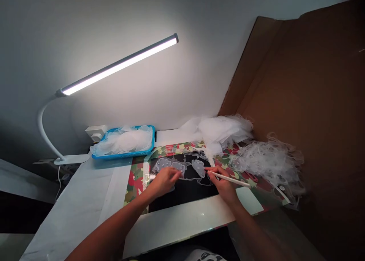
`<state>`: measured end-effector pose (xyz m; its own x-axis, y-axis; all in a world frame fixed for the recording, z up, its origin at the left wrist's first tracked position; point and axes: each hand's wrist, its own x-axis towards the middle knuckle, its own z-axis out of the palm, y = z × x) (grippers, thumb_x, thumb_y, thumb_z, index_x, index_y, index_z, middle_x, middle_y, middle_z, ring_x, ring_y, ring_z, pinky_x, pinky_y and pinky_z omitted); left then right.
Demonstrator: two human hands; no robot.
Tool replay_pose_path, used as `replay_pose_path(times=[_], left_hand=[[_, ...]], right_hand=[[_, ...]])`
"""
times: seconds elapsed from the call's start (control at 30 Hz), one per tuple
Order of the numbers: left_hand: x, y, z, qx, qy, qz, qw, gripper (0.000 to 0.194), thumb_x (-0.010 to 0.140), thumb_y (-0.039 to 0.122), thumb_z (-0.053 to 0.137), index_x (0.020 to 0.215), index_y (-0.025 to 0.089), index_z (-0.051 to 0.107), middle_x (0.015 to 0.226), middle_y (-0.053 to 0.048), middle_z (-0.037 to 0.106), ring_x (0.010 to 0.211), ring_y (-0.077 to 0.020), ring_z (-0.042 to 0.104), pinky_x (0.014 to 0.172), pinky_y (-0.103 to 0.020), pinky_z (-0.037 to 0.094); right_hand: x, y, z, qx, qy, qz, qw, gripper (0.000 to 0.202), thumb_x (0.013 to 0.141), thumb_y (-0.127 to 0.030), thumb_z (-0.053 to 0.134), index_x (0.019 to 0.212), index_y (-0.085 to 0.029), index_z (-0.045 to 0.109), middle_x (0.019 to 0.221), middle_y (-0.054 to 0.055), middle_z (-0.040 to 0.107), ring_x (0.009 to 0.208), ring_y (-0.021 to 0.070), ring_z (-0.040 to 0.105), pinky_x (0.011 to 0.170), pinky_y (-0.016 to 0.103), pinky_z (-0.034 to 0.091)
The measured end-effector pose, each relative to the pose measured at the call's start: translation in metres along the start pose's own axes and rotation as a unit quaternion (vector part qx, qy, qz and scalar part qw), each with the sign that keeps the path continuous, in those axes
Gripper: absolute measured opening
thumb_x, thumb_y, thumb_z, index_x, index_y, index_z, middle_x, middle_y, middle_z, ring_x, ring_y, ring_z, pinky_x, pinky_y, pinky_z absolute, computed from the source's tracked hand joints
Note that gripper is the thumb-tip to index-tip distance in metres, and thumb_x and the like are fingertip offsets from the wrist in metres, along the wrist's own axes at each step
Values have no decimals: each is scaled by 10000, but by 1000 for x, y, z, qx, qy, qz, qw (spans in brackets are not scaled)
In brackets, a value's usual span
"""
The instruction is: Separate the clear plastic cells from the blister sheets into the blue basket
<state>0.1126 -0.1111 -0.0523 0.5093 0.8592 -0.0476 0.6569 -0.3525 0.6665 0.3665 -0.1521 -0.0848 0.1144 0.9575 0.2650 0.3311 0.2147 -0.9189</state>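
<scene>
My right hand (224, 181) is closed on a thin white stick-like tool (234, 179), its tip reaching toward a translucent white piece (199, 168) on the black surface (185, 192). My left hand (167, 180) rests at the left part of that surface, fingers bent together beside other translucent pieces (162, 164); what its fingertips grip, if anything, is too small to make out. A clear sheet with cut outlines (188, 157) lies around these pieces.
A blue basket (154, 139) holding sheer white pieces stands at the back left. White sheets (219, 131) are piled behind, and tangled clear scraps (270, 158) lie at the right. A lit lamp (122, 65) arches above; a cardboard panel (308, 82) rises on the right.
</scene>
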Motion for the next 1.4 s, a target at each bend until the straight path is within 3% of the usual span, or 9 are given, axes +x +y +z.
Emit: replay_pose_path(times=[0.13, 0.3, 0.5, 0.7, 0.83, 0.97, 1.1, 1.27, 1.4], left_hand=[[49, 1, 0, -72, 2, -64, 995, 635, 925, 575, 313, 799, 135, 754, 655, -60, 688, 569, -155, 573, 588, -254, 410], [68, 2, 17, -49, -14, -31, 998, 231, 739, 362, 668, 750, 139, 728, 656, -27, 674, 583, -142, 559, 541, -234, 355], [46, 12, 28, 23, 73, 8, 997, 102, 795, 217, 608, 793, 175, 701, 779, -34, 668, 720, -165, 570, 651, -255, 361], [34, 17, 32, 94, 112, 40, 988, 201, 903, 288, 542, 801, 193, 687, 851, -47, 650, 762, -172, 562, 668, -263, 387], [10, 17, 38, 146, 134, 165, 966, 325, 974, 294, 435, 801, 210, 697, 839, -66, 682, 840, -196, 544, 720, -298, 422], [-34, 16, 39, 142, 62, 321, 934, 289, 966, 237, 435, 917, 255, 720, 981, -50, 736, 795, -178, 573, 736, -318, 466], [-73, 19, 33, 107, 71, 375, 918, 265, 942, 172, 456, 908, 260, 704, 1042, -36, 745, 764, -174, 597, 698, -316, 481], [-93, 30, 33, -88, 103, 325, 936, 247, 966, 229, 414, 867, 231, 640, 912, -71, 753, 759, -182, 598, 727, -335, 487], [-71, 26, 28, -307, 184, 57, 932, 199, 936, 352, 491, 847, 193, 570, 785, -38, 653, 695, -142, 563, 632, -256, 459]], right_hand=[[-7, -22, 11, -50, -102, -39, 993, 162, 870, -319, 563, 754, -216, 608, 1015, 51, 724, 891, 215, 654, 813, 352, 482], [18, -21, 10, 17, -133, 27, 991, 184, 847, -348, 568, 720, -217, 548, 1043, 44, 714, 923, 208, 637, 827, 347, 474], [60, -6, 12, 77, -193, 129, 970, 233, 722, -379, 676, 668, -197, 541, 810, 21, 700, 762, 176, 594, 714, 299, 438], [67, 2, 25, 76, -220, 119, 965, 263, 705, -368, 691, 631, -195, 508, 555, -67, 503, 557, 107, 438, 545, 241, 307], [70, 7, 27, 32, -156, 110, 981, 244, 714, -362, 640, 627, -207, 472, 538, -65, 503, 526, 116, 457, 537, 244, 318], [75, 11, 25, -14, -139, 98, 985, 211, 738, -355, 600, 632, -210, 490, 565, -35, 582, 575, 143, 536, 583, 256, 368], [76, 11, 22, -22, -164, 85, 983, 201, 735, -351, 615, 633, -206, 518, 624, -12, 650, 628, 156, 579, 617, 260, 397], [78, 14, 12, -70, -140, 58, 986, 189, 750, -335, 586, 630, -198, 538, 651, 0, 656, 615, 150, 551, 566, 248, 366], [75, 11, -4, -98, -142, 49, 984, 149, 738, -318, 592, 654, -196, 573, 645, -8, 618, 620, 153, 525, 573, 254, 357]])
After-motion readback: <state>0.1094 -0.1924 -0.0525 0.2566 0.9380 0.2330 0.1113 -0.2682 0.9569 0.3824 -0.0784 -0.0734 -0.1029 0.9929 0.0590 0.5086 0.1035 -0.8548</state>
